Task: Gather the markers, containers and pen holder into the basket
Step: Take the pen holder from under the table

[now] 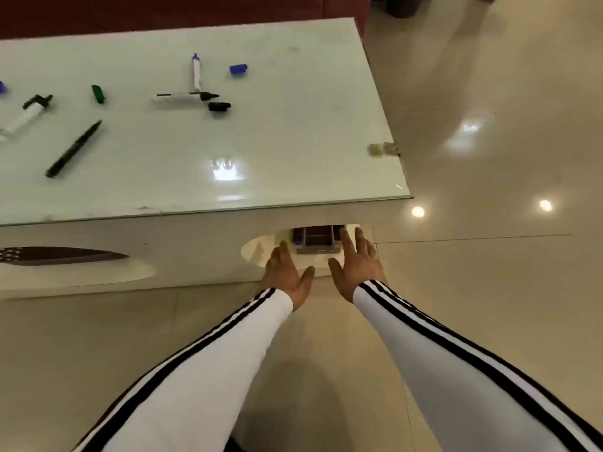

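Note:
A brown pen holder [316,238] with compartments sits on a low shelf under the white glass table [293,151], partly hidden by the tabletop edge. My left hand [287,272] is open just left of it and my right hand [357,262] is open at its right side, fingertips close to it. On the tabletop lie a blue-tipped marker [196,71], a black-tipped marker [182,97], a black pen [73,149], a white marker with a black cap [27,114], and loose caps: blue [238,69], green [98,93], black [219,106]. No basket is in view.
A small brush [383,149] lies at the table's right edge. A dark patterned object [58,255] shows in a second shelf opening at the left. A dark red sofa [163,11] stands behind the table. Glossy tiled floor [489,288] surrounds it.

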